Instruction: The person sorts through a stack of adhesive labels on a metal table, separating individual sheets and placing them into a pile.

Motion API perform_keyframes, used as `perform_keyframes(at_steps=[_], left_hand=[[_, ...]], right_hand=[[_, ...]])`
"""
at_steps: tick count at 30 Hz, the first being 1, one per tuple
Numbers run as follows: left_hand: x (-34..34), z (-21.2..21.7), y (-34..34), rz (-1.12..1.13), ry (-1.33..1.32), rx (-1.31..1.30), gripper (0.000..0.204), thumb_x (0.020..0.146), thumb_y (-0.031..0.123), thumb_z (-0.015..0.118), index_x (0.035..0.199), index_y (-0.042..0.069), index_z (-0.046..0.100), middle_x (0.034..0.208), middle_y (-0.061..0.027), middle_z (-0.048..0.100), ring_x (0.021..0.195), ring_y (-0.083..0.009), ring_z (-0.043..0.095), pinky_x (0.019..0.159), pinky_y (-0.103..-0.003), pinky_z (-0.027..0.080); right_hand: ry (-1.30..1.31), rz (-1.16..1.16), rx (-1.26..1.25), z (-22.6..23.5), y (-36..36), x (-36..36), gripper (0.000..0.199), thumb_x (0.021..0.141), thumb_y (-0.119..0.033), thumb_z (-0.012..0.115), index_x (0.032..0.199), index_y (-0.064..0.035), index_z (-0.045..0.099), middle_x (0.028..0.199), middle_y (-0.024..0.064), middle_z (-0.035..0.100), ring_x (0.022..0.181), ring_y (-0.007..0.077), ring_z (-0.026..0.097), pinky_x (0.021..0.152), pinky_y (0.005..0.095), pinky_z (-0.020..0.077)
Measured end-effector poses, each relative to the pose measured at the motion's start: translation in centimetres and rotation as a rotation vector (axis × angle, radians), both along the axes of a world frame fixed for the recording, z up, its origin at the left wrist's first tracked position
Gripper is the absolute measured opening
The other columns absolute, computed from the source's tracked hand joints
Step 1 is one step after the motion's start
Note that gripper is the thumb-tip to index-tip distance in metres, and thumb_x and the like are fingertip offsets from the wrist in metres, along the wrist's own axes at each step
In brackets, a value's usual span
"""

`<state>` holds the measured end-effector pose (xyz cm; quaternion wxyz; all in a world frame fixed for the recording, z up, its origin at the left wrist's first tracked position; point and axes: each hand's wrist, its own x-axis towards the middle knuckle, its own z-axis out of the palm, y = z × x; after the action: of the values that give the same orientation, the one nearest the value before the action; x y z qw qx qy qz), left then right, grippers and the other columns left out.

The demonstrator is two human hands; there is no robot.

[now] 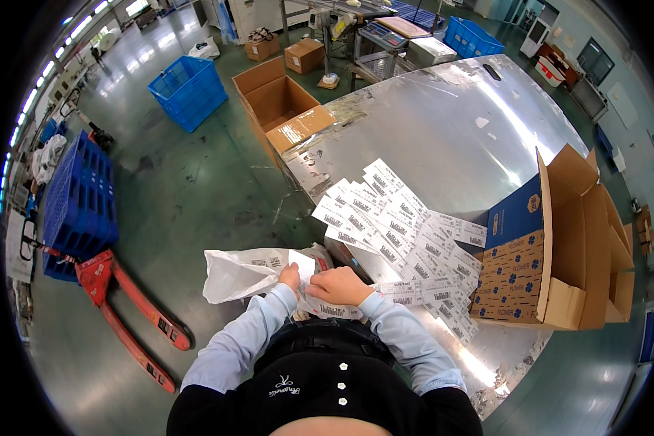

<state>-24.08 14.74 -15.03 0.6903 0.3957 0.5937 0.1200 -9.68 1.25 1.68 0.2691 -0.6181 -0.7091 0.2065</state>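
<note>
A small white paper slip (302, 263) is pinched between the fingers of my left hand (289, 277). My right hand (339, 285) is closed against the slip's right edge, its fingers curled. Beneath both hands a white plastic sack (232, 275) gapes toward the left; what lies inside it is hidden. Just right of my right hand, many strips of white printed barcode labels (392, 218) fan out in overlapping rows. They lie on the metal table (458, 109), some near its front edge.
Open cardboard boxes (567, 254) stand on the table's right side. Another open carton (272, 94) is beside its far left corner. A blue crate (187, 91) sits on the floor. At left are a red pallet jack (116, 291) and stacked blue pallets (83, 203).
</note>
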Motion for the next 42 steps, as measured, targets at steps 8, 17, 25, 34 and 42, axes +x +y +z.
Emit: perform_keyframes(at_steps=[8, 17, 25, 34, 42], left_hand=[[1.4, 6.2, -1.2, -0.01, 0.037, -0.079, 0.039, 0.093, 0.031, 0.039, 0.119, 0.005, 0.052, 0.108, -0.0148, 0.06, 0.097, -0.0301, 0.058, 0.078, -0.049, 0.046], [-1.2, 3.5, 0.8, 0.306, -0.318, -0.558, 0.05, 0.097, 0.039, 0.023, 0.126, 0.004, 0.044, 0.11, -0.021, 0.056, 0.092, -0.0392, 0.057, 0.068, -0.051, 0.048], [-1.1, 8.5, 0.0, 0.264, -0.395, -0.558, 0.051, 0.099, 0.036, 0.019, 0.128, 0.002, 0.041, 0.109, -0.0219, 0.055, 0.09, -0.0372, 0.057, 0.067, -0.049, 0.047], [1.6, 14.9, -2.4, 0.122, -0.388, -0.559, 0.043, 0.099, 0.033, 0.025, 0.129, 0.009, 0.046, 0.121, -0.0131, 0.056, 0.109, -0.031, 0.056, 0.091, -0.049, 0.046], [3.5, 15.6, -3.3, 0.096, -0.434, -0.553, 0.048, 0.099, 0.034, 0.023, 0.13, 0.004, 0.044, 0.123, -0.0147, 0.055, 0.111, -0.032, 0.055, 0.095, -0.049, 0.044]], right_hand=[[-0.035, -0.019, 0.044, -1.4, 0.1, -0.2, 0.025, 0.089, -0.029, 0.053, 0.073, -0.0092, 0.054, 0.063, 0.0112, 0.057, 0.061, 0.0321, 0.059, 0.054, 0.0436, 0.0444], [0.025, -0.096, 0.009, -0.2, -0.7, 2.5, 0.018, 0.089, -0.027, 0.052, 0.086, -0.0112, 0.06, 0.07, 0.0125, 0.062, 0.065, 0.0335, 0.061, 0.059, 0.0439, 0.0472], [-0.495, -0.908, 0.375, 6.9, 5.6, 13.2, 0.036, 0.079, -0.023, 0.067, 0.108, -0.004, 0.057, 0.098, 0.0142, 0.059, 0.09, 0.0305, 0.056, 0.079, 0.0421, 0.0447], [0.029, 0.132, 0.152, 3.5, 0.9, 0.4, 0.026, 0.078, -0.032, 0.067, 0.092, -0.0106, 0.065, 0.093, 0.0064, 0.058, 0.096, 0.0261, 0.054, 0.082, 0.0406, 0.0426], [0.127, -0.013, 0.144, 2.6, -1.1, 1.0, 0.017, 0.075, -0.026, 0.07, 0.087, -0.0145, 0.067, 0.088, -0.0006, 0.058, 0.085, 0.0219, 0.053, 0.075, 0.0336, 0.0394]])
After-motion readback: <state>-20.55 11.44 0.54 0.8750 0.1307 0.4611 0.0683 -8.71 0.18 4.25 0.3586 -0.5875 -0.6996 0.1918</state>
